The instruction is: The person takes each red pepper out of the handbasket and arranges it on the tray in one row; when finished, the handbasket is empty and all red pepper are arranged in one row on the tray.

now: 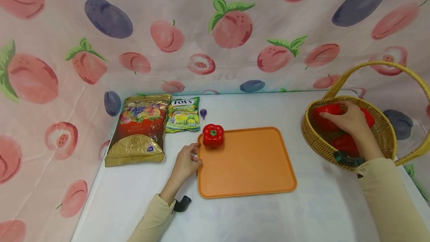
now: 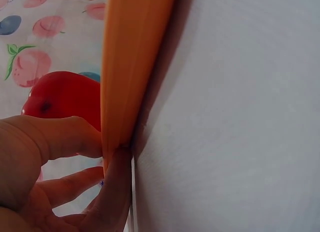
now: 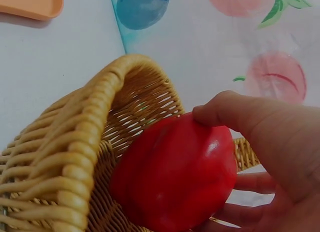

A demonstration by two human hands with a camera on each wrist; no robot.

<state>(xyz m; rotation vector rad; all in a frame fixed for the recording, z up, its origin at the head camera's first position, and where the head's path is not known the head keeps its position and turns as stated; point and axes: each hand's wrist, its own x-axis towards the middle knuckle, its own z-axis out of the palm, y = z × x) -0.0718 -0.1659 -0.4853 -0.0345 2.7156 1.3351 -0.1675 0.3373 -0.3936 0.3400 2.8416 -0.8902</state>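
My right hand (image 1: 351, 119) grips a red bell pepper (image 3: 175, 174) inside the wicker basket (image 1: 310, 143) at the right, with the thumb over its top and the fingers round its far side. Two more red bell peppers, one nearer (image 1: 345, 145) and one to the right (image 1: 368, 117), lie in the basket, partly covered by the hand and wrist. At the left, thumb and fingers of my left hand (image 1: 186, 161) pinch the rim of the orange tray (image 2: 132, 57). Another red bell pepper (image 1: 213, 136) with a green stem sits in the tray's far left corner.
Left of the tray lie a large red and gold candy bag (image 1: 139, 130) and a green Fox's candy bag (image 1: 183, 115). A purple lollipop (image 1: 203, 114) lies behind the tray's corner. The basket's tall handle (image 1: 386, 63) arches over its opening. A fruit-print cloth (image 1: 231, 66) hangs behind the white table.
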